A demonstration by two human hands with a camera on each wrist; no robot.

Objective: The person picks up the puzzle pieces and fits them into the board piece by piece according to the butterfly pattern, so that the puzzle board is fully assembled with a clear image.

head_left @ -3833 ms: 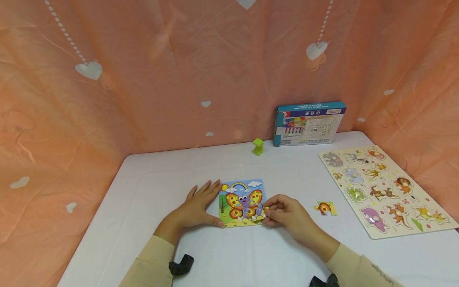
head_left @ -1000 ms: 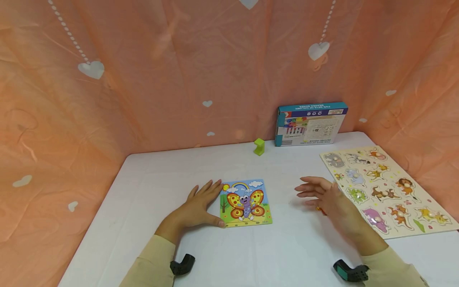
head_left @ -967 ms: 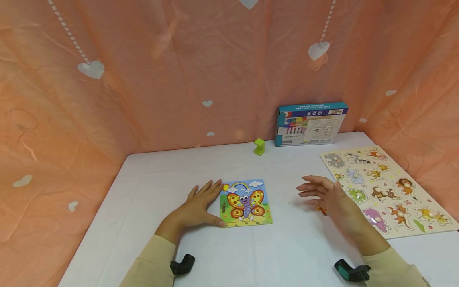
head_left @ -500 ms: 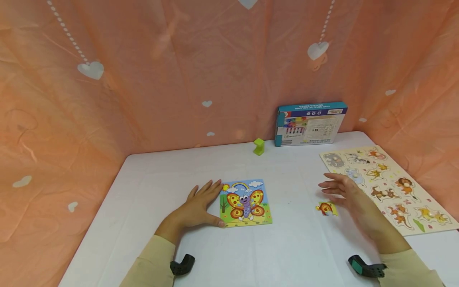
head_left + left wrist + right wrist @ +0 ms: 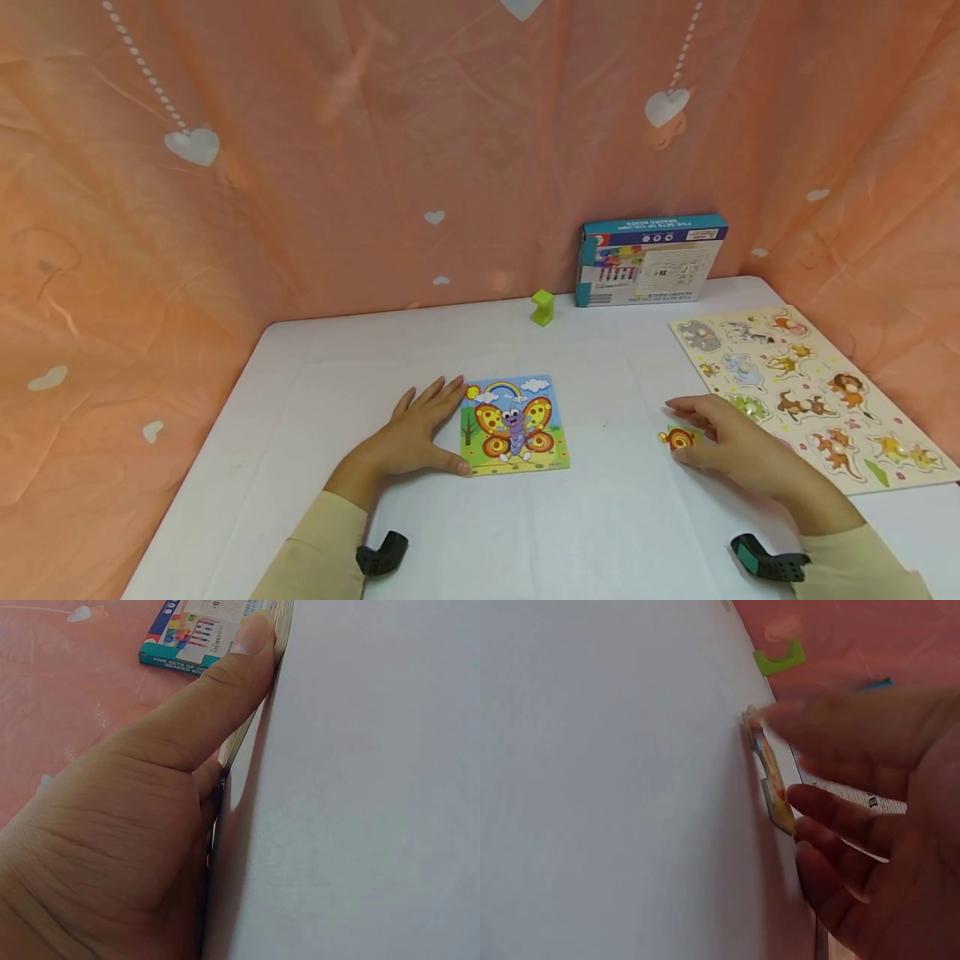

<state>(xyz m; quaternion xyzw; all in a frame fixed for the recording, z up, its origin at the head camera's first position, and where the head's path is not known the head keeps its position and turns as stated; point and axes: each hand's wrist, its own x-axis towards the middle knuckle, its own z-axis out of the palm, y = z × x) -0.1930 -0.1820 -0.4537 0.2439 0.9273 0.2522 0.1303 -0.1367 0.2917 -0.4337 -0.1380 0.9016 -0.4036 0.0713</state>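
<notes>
A square butterfly jigsaw puzzle [image 5: 515, 429] lies flat on the white table with its picture whole. My left hand [image 5: 416, 435] rests at its left side, fingers spread. The thumb touches the lower left corner, and the left wrist view shows it along the board's edge. Off to the right, my right hand [image 5: 738, 446] reaches around a small loose puzzle piece [image 5: 680, 437] with an orange swirl. In the right wrist view, the blurred thumb is by one end of the piece [image 5: 774, 776], fingertips by the other; it lies on the table.
A large animal peg puzzle board [image 5: 806, 392] lies to the right, partly behind my right hand. A teal-and-white box [image 5: 648, 260] stands at the back against the orange curtain [image 5: 375, 167]. Left of it stands a small green block [image 5: 542, 307].
My right hand has left the butterfly puzzle's lower right corner, where the piece it held now lies in place. It moved right, then lowered around the loose piece. My left hand stays put.
</notes>
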